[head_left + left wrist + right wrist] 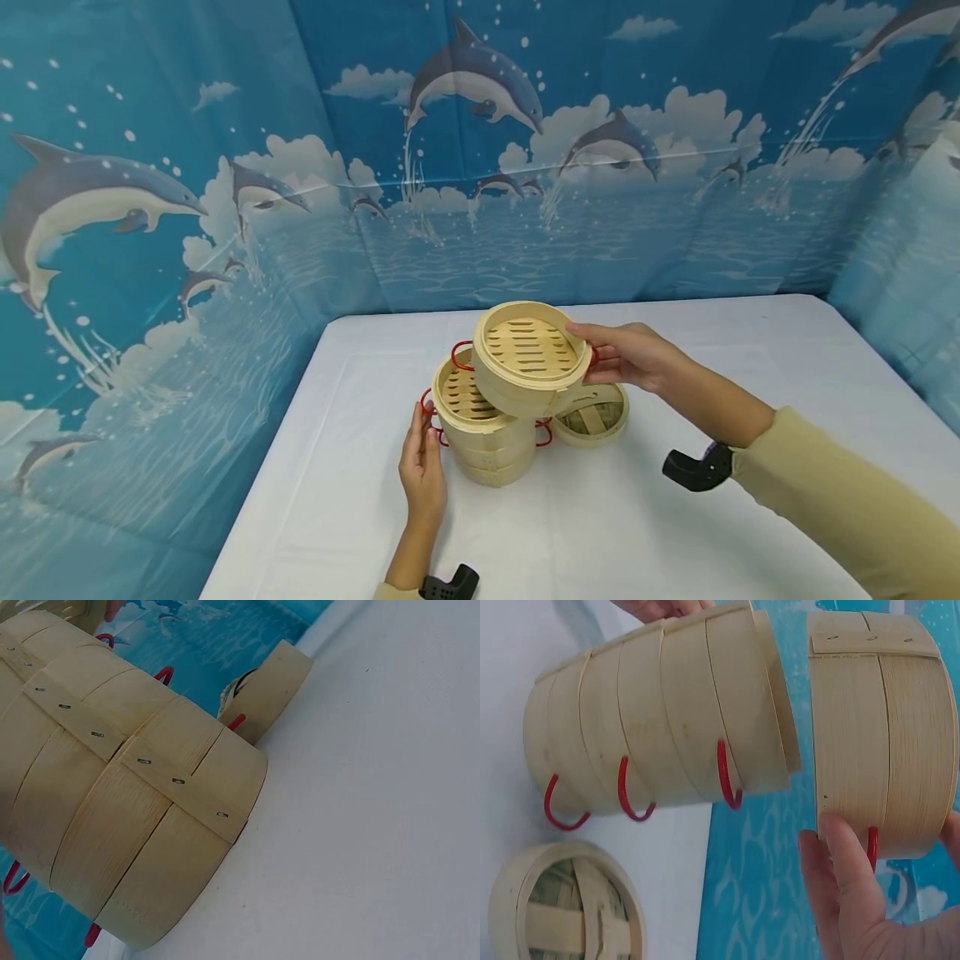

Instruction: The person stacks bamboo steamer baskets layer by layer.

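Observation:
My right hand (633, 357) grips a round bamboo steamer basket (525, 396) by its right side, thumb at the rim and fingers beneath. This basket has a slatted floor and red handles, and is held tilted above a stack of similar steamer baskets (491, 454). A gap shows between the basket and the stack in the right wrist view, where the right-hand fingers (847, 877) lie beside a red handle. My left hand (423, 471) rests along the left side of the stack, fingers extended upward near the red handles.
A round bamboo lid (506, 907) with crossed strips lies on the white-covered table (337, 500), just right of the stack. A blue dolphin-print curtain (480, 250) hangs behind the table and along its sides.

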Available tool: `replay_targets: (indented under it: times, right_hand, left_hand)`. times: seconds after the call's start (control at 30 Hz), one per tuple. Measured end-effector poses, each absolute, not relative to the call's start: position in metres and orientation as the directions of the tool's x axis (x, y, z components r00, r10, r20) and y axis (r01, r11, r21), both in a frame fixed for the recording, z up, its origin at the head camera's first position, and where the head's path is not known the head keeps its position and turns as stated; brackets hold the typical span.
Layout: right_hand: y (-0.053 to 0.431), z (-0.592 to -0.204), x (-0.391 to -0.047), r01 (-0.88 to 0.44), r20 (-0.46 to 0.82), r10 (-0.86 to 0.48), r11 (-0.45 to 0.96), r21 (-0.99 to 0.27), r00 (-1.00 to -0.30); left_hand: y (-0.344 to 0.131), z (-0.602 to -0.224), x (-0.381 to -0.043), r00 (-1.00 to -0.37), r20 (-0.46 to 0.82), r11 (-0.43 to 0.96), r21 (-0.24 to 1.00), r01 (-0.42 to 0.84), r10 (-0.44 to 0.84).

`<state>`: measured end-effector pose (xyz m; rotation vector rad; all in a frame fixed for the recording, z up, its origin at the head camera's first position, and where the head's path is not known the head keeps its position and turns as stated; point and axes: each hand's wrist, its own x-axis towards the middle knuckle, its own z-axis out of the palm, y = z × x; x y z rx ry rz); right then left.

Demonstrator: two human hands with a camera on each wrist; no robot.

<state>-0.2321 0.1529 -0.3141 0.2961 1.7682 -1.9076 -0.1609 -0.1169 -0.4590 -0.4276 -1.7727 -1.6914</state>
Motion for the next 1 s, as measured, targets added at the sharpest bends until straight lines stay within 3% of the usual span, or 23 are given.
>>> replay_targets:
  times: [0.4, 1.0]
  right_hand:
    - [0.122, -0.321, -0.232, 0.485, -0.480, -0.194, 0.027, -0.874, -0.856]
    - [0.105, -0.321, -0.229, 0.489, -0.487, -0.162, 0.028, -0.872, -0.858]
  left_hand:
    - [-0.118, -0.460, -0.160, -0.753, 0.626, 0.140, 0.780, 0.610, -0.205]
    - [-0.118, -0.458, -0.161, -0.721, 0.669, 0.090, 0.741, 0.665, -0.182]
